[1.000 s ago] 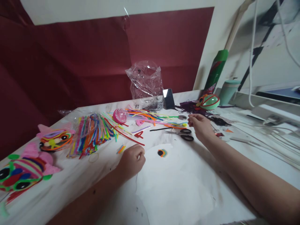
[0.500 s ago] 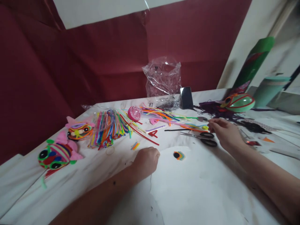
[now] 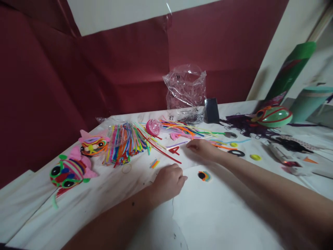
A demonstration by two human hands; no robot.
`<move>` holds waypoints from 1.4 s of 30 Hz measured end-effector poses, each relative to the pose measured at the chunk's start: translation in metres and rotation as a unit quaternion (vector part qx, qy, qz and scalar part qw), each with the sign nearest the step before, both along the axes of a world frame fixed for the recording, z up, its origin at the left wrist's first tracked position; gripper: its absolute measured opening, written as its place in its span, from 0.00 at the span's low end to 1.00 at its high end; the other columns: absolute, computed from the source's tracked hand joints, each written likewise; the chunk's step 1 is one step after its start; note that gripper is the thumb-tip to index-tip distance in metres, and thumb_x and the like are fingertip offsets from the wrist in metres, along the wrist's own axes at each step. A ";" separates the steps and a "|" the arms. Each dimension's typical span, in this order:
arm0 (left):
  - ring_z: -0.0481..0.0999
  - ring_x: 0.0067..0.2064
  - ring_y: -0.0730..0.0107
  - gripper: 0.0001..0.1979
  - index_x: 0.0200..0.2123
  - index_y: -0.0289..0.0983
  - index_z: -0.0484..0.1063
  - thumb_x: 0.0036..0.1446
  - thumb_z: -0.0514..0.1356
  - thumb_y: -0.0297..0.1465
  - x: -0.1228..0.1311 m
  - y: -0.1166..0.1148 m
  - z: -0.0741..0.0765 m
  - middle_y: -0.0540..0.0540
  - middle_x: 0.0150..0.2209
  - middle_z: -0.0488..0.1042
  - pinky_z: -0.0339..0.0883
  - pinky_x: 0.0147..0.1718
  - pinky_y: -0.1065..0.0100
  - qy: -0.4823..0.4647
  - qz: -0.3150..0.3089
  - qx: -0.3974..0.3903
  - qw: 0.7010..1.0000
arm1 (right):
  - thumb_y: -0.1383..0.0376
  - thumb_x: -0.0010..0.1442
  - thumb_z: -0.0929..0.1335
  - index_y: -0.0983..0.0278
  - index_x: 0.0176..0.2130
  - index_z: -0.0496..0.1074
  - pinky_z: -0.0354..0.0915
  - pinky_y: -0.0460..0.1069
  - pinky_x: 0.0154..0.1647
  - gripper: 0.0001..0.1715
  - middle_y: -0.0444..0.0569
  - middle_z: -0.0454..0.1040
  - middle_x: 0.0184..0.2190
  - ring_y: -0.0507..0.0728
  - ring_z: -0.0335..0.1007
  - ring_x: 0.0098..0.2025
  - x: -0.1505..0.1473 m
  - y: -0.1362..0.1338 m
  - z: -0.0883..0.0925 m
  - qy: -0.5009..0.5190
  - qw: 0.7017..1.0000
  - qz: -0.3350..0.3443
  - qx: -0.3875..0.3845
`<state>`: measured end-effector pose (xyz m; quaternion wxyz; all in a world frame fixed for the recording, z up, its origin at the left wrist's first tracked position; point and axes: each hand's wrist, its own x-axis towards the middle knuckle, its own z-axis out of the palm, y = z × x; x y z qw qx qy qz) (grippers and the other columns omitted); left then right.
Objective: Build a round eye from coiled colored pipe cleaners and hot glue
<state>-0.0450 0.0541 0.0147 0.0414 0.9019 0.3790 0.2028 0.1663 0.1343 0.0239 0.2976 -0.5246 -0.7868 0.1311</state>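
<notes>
My left hand (image 3: 168,183) rests at the left edge of a white paper sheet (image 3: 221,215), its fingers curled closed. Whatever it may hold is hidden. My right hand (image 3: 203,150) is beyond it, fingers bent together and pointing left near a red bent pipe cleaner (image 3: 174,150). I cannot make out what is in those fingers. Behind the right wrist shows a black handle loop (image 3: 236,152) of the scissors; their blades are covered. On the paper lies an eye-like piece (image 3: 204,175) with a black dot and orange, yellow and blue layers. Short coloured strips (image 3: 154,163) lie left of it.
Bundled pipe cleaners (image 3: 125,144) and a clear pink ball (image 3: 153,127) lie at the back. Two decorated fish crafts (image 3: 69,170) sit left. A phone (image 3: 212,110) leans beside a plastic bag (image 3: 185,88). At right are a green balloon-shaped craft (image 3: 275,117) and a glue gun (image 3: 288,161).
My right hand has moved left from beside the scissors and now covers their blades. My left hand stays near the paper's edge. The view has shifted slightly.
</notes>
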 end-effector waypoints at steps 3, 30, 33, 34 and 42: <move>0.69 0.33 0.70 0.10 0.24 0.35 0.66 0.58 0.54 0.28 -0.002 0.002 0.001 0.48 0.28 0.70 0.59 0.32 0.70 0.007 -0.032 0.001 0.999 | 0.72 0.54 0.64 0.63 0.40 0.76 0.62 0.49 0.40 0.15 0.53 0.75 0.36 0.57 0.69 0.39 -0.026 0.014 -0.004 -0.074 0.996 0.049 0.027; 0.62 0.23 0.76 0.11 0.22 0.34 0.66 0.49 0.57 0.36 0.007 0.027 -0.005 0.52 0.19 0.65 0.56 0.24 0.73 -0.364 0.093 -0.323 0.868 | 0.57 0.57 0.60 0.62 0.27 0.65 0.60 0.46 0.27 0.13 0.44 0.69 0.24 0.52 0.62 0.27 -0.030 -0.058 -0.002 0.130 0.979 0.112 -0.108; 0.63 0.23 0.77 0.08 0.22 0.34 0.66 0.48 0.56 0.33 0.009 0.023 -0.008 0.52 0.20 0.66 0.56 0.23 0.74 -0.344 0.104 -0.309 0.881 | 0.59 0.57 0.60 0.62 0.29 0.68 0.60 0.46 0.28 0.13 0.44 0.72 0.25 0.52 0.65 0.27 -0.032 -0.063 0.000 0.112 0.982 0.113 -0.097; 0.63 0.22 0.77 0.09 0.22 0.34 0.67 0.49 0.56 0.32 0.009 0.023 -0.007 0.52 0.19 0.66 0.56 0.23 0.74 -0.335 0.115 -0.299 0.886 | 0.59 0.57 0.60 0.62 0.29 0.69 0.60 0.46 0.28 0.13 0.44 0.73 0.25 0.52 0.65 0.27 -0.031 -0.062 0.000 0.102 0.985 0.109 -0.091; 0.67 0.25 0.73 0.07 0.25 0.36 0.67 0.52 0.51 0.26 -0.021 0.053 0.007 0.52 0.21 0.67 0.57 0.25 0.72 -0.290 0.267 -0.142 0.908 | 0.66 0.56 0.61 0.63 0.32 0.73 0.62 0.47 0.32 0.12 0.48 0.77 0.30 0.56 0.71 0.32 0.005 0.006 0.005 -0.029 0.999 -0.025 -0.020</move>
